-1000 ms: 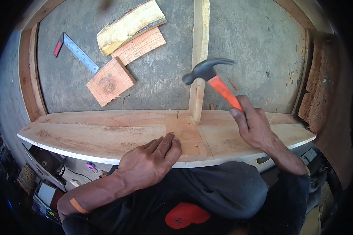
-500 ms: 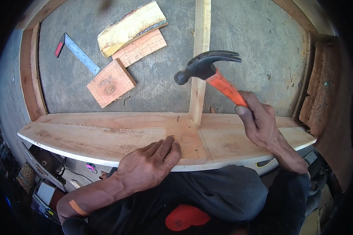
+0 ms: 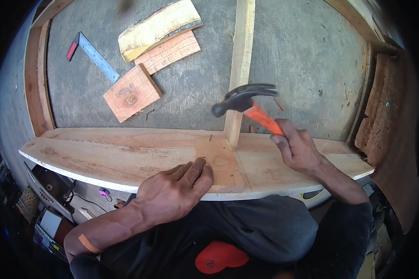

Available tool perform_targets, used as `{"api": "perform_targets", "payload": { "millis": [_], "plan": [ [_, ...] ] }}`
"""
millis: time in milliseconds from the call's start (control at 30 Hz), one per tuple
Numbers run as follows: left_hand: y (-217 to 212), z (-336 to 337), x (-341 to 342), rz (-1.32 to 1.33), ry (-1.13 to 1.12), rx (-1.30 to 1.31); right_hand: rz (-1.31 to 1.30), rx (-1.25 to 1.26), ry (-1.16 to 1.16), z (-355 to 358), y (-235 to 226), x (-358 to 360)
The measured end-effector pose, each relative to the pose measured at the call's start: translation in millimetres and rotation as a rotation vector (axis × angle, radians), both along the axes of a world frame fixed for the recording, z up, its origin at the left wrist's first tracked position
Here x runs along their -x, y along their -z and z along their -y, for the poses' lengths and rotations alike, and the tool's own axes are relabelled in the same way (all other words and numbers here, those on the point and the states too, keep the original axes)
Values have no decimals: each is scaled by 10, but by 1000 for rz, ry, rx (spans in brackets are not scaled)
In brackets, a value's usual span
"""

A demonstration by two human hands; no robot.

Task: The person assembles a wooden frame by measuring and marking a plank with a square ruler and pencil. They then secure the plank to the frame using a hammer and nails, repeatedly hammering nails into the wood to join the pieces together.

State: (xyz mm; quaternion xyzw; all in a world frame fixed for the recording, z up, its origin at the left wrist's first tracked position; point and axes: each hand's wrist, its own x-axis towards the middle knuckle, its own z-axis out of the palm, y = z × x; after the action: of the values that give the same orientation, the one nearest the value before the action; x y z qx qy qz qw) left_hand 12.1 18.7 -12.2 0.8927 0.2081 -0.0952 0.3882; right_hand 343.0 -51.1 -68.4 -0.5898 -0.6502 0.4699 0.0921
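My right hand grips the orange handle of a claw hammer, whose black head hangs blurred just above a small nail standing in a long pale wooden plank. My left hand lies flat on the plank's near edge, fingers pressing beside a pencil line. A narrow upright wooden strip meets the plank right of the nail.
On the grey floor lie a metal try square with a red handle, a reddish square wood block, a flat board offcut and a bark-edged slab. Wooden frame rails border left and right. Electrical gear sits lower left.
The hammer has swung down and leftward toward the nail, its head now lower and blurred. My left hand has stayed pressed on the plank.
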Motion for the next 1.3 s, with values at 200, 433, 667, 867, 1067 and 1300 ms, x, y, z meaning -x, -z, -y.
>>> {"api": "perform_targets", "payload": {
  "millis": [200,433,667,867,1067,1300],
  "plan": [
    [5,91,102,-1,-21,-11,-626,187,535,-394,-206,-231],
    [8,34,112,20,14,-6,18,174,-96,-231,-165,145],
    [56,49,64,-6,-1,-25,295,397,-425,-67,-73,145],
    [-15,187,153,-23,-24,-2,-397,8,585,-346,-199,47],
    [40,71,105,-16,5,-18,170,160,-345,-357,-89,107],
    [21,29,38,37,-9,-21,-90,180,175,-58,7,169]
  ]
}}
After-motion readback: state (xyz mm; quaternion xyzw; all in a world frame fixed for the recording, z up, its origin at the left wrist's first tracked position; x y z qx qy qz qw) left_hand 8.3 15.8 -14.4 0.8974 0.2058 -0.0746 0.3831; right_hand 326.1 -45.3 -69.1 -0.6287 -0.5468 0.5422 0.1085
